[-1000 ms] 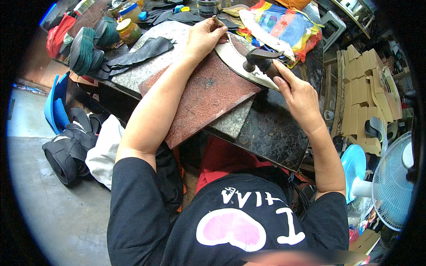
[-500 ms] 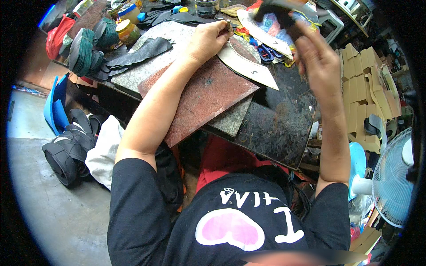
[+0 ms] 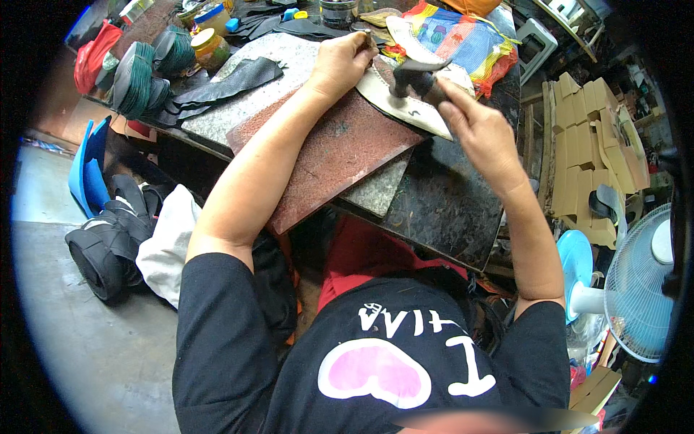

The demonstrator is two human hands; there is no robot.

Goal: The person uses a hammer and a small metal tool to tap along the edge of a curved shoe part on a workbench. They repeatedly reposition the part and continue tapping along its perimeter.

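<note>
My left hand is closed around a short metal punch, whose lower part is hidden by the fingers. It stands at the far end of a pale curved piece with small holes along its edge, lying on a reddish-brown board. In my right hand is a dark-headed hammer, gripped by its handle. The hammer's head hangs over the curved piece, right of the punch; whether it touches cannot be told. Behind it lies a second pale curved piece.
The board overlaps a speckled stone slab on a black table. Black strips, green cord spools and a yellow jar lie left. A colourful mesh bag is far right; a fan stands nearer, off the table.
My right hand has come down and left with the hammer, from above the table's right side to over the curved piece. My left hand has stayed nearly still on the punch.
</note>
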